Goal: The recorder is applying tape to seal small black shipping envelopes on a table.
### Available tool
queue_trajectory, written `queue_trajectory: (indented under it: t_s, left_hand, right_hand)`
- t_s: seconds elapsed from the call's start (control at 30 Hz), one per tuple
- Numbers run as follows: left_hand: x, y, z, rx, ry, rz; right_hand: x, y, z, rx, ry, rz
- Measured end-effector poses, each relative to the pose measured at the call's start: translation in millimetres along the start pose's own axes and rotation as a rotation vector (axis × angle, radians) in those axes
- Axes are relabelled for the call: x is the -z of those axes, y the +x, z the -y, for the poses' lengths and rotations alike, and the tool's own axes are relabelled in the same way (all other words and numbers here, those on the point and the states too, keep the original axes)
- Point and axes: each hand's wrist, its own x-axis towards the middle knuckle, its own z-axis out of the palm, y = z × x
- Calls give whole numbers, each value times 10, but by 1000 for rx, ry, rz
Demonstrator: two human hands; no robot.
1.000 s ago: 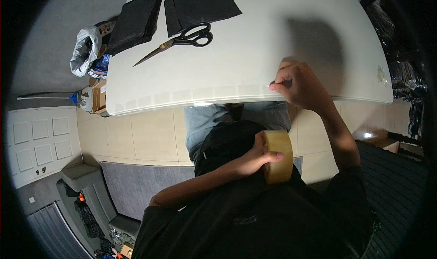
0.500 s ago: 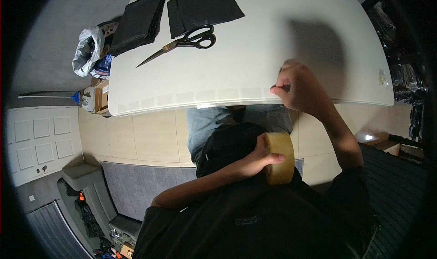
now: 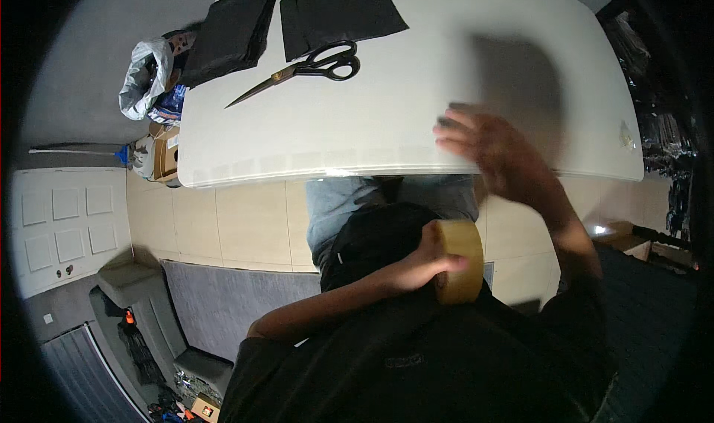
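In my left hand [image 3: 416, 267] is a wide roll of yellowish clear packing tape [image 3: 461, 262], held against my lap with the thumb across its side. My right hand [image 3: 494, 151] hovers over the near edge of the white table [image 3: 416, 118], its fingers stretched out and somewhat blurred, with nothing visible in them. Along that edge to the left runs a row of pale tape strips [image 3: 297, 160] stuck to the tabletop. Farther off, black-handled scissors [image 3: 301, 72] lie closed, below a flat black sheet [image 3: 342, 15].
A stack of black sheets [image 3: 232, 34] lies at the table's far left corner. Beside the table on the left are a silver-grey bag [image 3: 145, 77] and a cardboard box [image 3: 165, 155]. Behind me stands a grey sofa [image 3: 149, 304]; a white door [image 3: 71, 229] is at left.
My right hand has opened from a pinch, its fingers spreading at the table edge. My left hand still holds the tape roll. The view has shifted slightly.
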Motion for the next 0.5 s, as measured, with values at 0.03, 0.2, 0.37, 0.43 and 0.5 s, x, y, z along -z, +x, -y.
queue_trajectory:
  t_s: [0.03,0.2,0.37,0.43,0.5]
  left_hand:
    - [-10,-17,-20,-1,-6,-3]
    - [-63,-66,-133,-5,-103,2]
    - [-44,-39,-148,-47,-79,27]
    - [-56,-48,-165,-60,-99,45]
    - [-60,-63,-211,-15,-85,17]
  right_hand:
    - [-11,-38,114,74,-178,76]
    - [-113,-180,81,23,-76,149]
    - [-28,431,-258,74,173,166]
    - [-108,978,-271,130,166,39]
    - [-270,1562,-182,159,165,-57]
